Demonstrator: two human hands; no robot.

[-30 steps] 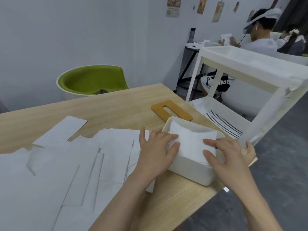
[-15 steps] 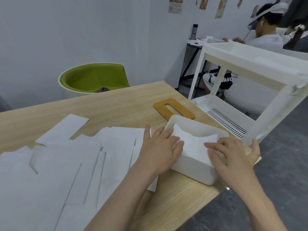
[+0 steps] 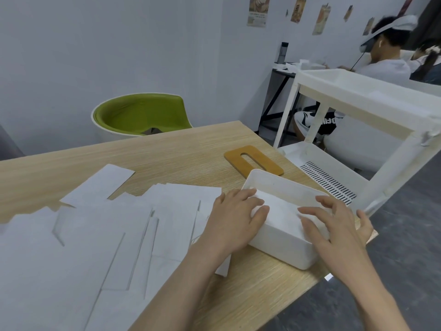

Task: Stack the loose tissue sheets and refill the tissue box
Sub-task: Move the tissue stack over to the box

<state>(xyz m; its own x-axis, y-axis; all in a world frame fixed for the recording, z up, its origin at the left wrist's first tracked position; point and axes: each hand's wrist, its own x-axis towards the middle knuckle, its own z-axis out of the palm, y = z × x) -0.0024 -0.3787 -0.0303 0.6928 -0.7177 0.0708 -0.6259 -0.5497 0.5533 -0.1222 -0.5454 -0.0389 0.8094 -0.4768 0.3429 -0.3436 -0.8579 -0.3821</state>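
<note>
1. The fingers [image 3: 253,199] of the left hand [image 3: 235,223] lie nearly straight and press flat on the tissue stack [image 3: 280,209] inside the tissue box [image 3: 284,244]; they grip nothing.
2. The right hand [image 3: 334,232] is spread wide, fingers a little bent, and rests on the right part of the same stack and the box rim; its thumb stands apart, past the box end. The hands cover both ends of the stack.
3. The box is white, smooth, rectangular with rounded corners and an open top. It stands near the right corner of the wooden surface [image 3: 167,154], and its long axis runs from far left to near right.
4. The loose tissue sheets [image 3: 100,240] lie to the left, thin, white and overlapping; the frame cuts them at the left and bottom edges.
5. The orange-brown lid [image 3: 262,163], flat with an oval slot, lies just behind the box.
6. A white cart [image 3: 372,108] stands at the right, partly cut off.
</note>
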